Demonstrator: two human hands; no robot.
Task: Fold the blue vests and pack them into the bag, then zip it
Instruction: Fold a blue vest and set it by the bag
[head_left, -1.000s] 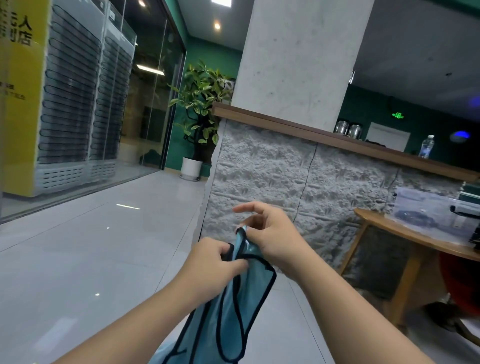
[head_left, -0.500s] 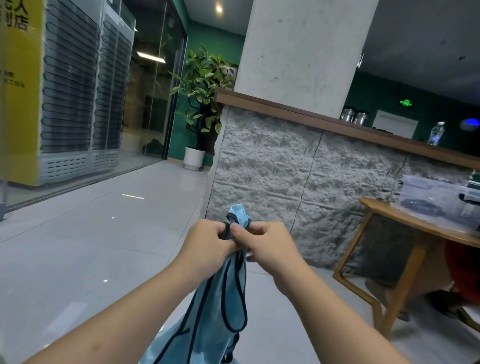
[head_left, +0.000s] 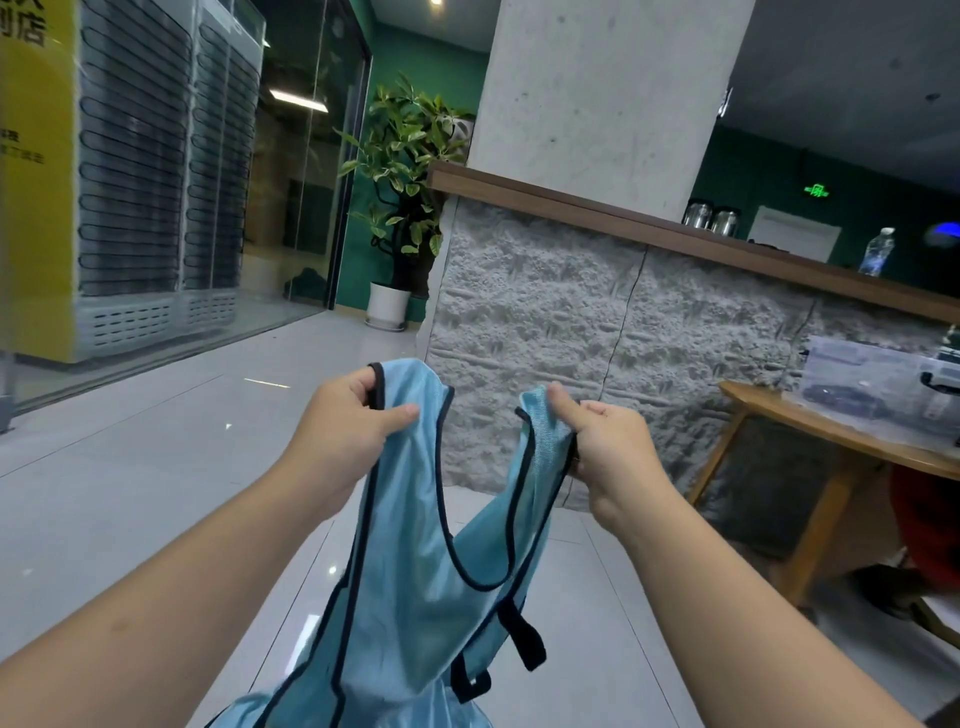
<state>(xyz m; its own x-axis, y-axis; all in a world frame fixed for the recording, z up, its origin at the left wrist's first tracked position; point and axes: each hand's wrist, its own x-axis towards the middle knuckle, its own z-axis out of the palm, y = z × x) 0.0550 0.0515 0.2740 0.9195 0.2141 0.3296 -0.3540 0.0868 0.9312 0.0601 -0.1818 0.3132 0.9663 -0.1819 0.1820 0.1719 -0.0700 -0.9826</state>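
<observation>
Background items noted: a potted plant (head_left: 405, 171) in a white pot stands at the corner of a stone-faced counter (head_left: 597, 332) with a wooden top. Two metal canisters (head_left: 711, 218) and a water bottle (head_left: 877, 252) stand on that top. A wooden table (head_left: 810, 436) at right carries a clear plastic box (head_left: 872, 379). Glass-fronted cabinets (head_left: 166, 171) line the left side.

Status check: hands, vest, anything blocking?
Left hand grips one vest strap, right hand grips the other. Vest hangs spread between them, unfolded. Bag not in view. Nothing blocking.
</observation>
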